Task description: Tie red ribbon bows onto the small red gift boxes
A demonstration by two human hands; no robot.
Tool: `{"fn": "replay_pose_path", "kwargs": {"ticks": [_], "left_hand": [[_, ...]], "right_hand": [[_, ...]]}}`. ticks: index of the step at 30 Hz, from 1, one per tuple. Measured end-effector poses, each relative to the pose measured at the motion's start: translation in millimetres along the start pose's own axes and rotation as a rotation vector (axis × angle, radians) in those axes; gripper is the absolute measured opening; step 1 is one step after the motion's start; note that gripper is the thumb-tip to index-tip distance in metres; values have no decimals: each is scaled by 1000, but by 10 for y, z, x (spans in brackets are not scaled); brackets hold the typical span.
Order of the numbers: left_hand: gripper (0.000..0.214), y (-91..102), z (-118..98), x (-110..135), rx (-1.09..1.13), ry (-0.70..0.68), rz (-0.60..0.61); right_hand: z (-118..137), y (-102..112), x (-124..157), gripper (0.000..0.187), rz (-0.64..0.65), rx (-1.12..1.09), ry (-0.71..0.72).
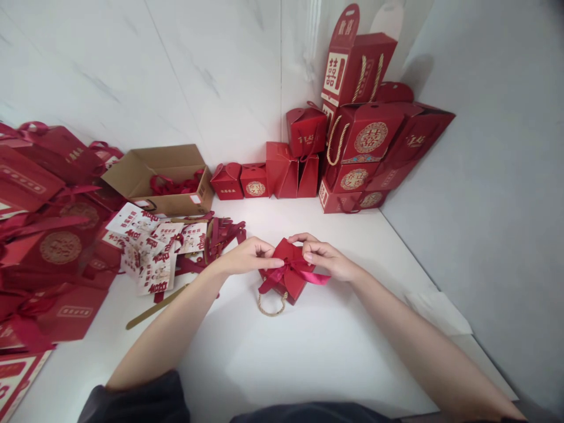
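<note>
A small red gift box (293,282) sits on the white table (308,352) in front of me. A dark pink satin ribbon (304,272) is wrapped around it, with tails hanging off both sides. A twisted rope handle (272,306) pokes out at its near side. My left hand (249,257) pinches the ribbon at the box's top left. My right hand (324,256) pinches the ribbon at the top right, fingers curled over the box.
An open cardboard carton (163,176) holding red ribbons stands at the back left. White and red cards (154,244) lie scattered beside it. Red gift bags (48,235) pile up at the left. More red boxes (361,141) are stacked in the back corner.
</note>
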State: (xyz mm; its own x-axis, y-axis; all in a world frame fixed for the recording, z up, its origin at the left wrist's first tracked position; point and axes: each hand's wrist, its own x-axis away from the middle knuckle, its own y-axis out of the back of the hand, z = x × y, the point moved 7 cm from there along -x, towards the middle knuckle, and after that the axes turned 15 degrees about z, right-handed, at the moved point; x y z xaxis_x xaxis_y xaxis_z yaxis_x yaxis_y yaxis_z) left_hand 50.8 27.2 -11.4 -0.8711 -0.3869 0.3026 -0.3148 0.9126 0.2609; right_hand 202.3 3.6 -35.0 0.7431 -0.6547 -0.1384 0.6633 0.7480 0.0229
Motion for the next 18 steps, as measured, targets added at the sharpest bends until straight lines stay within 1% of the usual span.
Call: {"fn": "replay_pose_path", "kwargs": {"ticks": [3,7,9,11,13,15,17,18], "left_hand": [[49,-2,11,-11,28,-26,-15],[50,-26,108,-55,183,-77,-11],[51,-27,159,-73,249,-90,-27],[51,-16,170,-71,242,-95,-58],[49,6,126,-43,161,-96,-101],[45,26,52,0,57,-82,-136],[39,32,-24,41,-17,-56,-145],[37,29,-57,55,-39,-42,-140]], "right_hand": [[0,9,18,32,-4,-3,28],[-74,5,27,33,-36,-47,55],[-85,7,17,34,-41,-40,66],[-63,15,10,34,-40,-7,63],[-7,34,28,31,-57,54,36],[98,74,91,23,-143,161,10],[274,82,185,23,-252,355,20],[371,51,226,23,-284,480,30]]}}
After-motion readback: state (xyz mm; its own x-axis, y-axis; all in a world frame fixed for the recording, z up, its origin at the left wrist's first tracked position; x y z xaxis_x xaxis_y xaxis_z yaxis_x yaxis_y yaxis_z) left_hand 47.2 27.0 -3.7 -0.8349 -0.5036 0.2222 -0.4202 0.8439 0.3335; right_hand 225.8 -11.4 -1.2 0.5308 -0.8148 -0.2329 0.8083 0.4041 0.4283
